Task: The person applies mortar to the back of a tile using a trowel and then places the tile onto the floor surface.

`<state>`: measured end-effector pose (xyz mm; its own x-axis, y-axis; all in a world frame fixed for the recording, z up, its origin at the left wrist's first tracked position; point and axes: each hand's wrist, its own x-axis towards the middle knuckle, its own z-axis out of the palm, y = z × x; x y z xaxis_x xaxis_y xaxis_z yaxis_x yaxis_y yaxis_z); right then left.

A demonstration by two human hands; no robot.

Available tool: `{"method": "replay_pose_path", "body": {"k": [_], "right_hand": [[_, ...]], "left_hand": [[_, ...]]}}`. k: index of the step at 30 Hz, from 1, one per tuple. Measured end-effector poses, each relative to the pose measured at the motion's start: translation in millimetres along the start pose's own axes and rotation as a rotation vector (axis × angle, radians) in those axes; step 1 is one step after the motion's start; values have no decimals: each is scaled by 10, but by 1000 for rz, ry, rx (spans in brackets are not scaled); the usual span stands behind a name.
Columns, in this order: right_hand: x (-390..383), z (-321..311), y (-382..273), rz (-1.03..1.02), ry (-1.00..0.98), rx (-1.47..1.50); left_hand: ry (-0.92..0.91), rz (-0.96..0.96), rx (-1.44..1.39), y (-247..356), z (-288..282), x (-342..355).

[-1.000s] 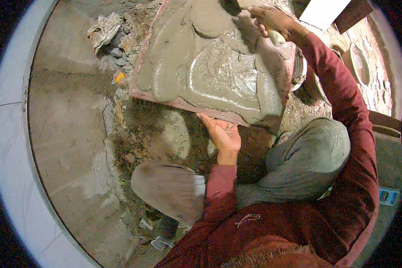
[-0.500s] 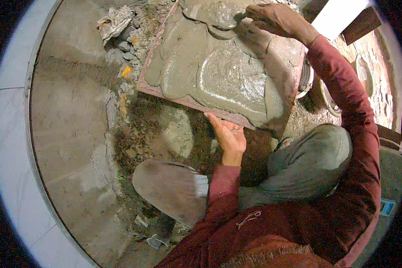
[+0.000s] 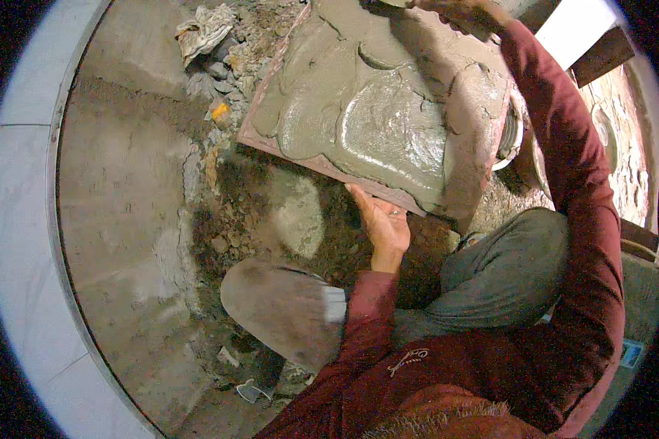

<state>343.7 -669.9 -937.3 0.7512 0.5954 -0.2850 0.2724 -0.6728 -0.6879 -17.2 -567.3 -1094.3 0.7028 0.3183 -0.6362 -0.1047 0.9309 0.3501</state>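
A large square tile (image 3: 329, 172) lies tilted in front of me, its upper face spread with wet grey mortar (image 3: 395, 128). My left hand (image 3: 386, 225) grips the tile's near edge from below, thumb against the rim and fingers partly hidden under it. At the far side, by the picture's top edge, my right hand (image 3: 470, 14) is closed round a trowel (image 3: 392, 3). Only a sliver of the trowel's blade shows there; its handle is hidden in the hand. Smooth curved ridges mark the mortar's surface.
Left of the tile lie rubble (image 3: 223, 77) and a crumpled pale rag (image 3: 203, 33). A bare cement strip (image 3: 124, 183) runs beside white floor tiles (image 3: 22, 175). Right of the tile stands a round container (image 3: 511, 135). My bent knees flank my left forearm.
My right hand has moved farther away with the trowel, toward the top edge. A mortar ridge it covered now shows. The left hand keeps its hold on the tile.
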Motion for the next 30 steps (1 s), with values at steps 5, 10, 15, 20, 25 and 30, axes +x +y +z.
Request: {"method": "replay_pose_path", "body": {"k": [5, 10, 15, 20, 25, 30], "right_hand": [[-471, 227, 59, -42, -123, 78], [-836, 677, -381, 77, -300, 229], [-1032, 1071, -761, 104, -430, 180], [-1090, 1212, -825, 37, -513, 185], [-1024, 1279, -533, -401, -273, -261], [-974, 1206, -814, -730, 178, -914]], "left_hand": [[99, -62, -68, -111, 104, -34], [-66, -29, -36, -130, -13, -7], [-99, -83, -2, -83, -1, -41], [-209, -33, -27, -128, -53, 5], [-188, -55, -22, -147, -7, -22], [-228, -37, -48, -121, -67, 35]]}}
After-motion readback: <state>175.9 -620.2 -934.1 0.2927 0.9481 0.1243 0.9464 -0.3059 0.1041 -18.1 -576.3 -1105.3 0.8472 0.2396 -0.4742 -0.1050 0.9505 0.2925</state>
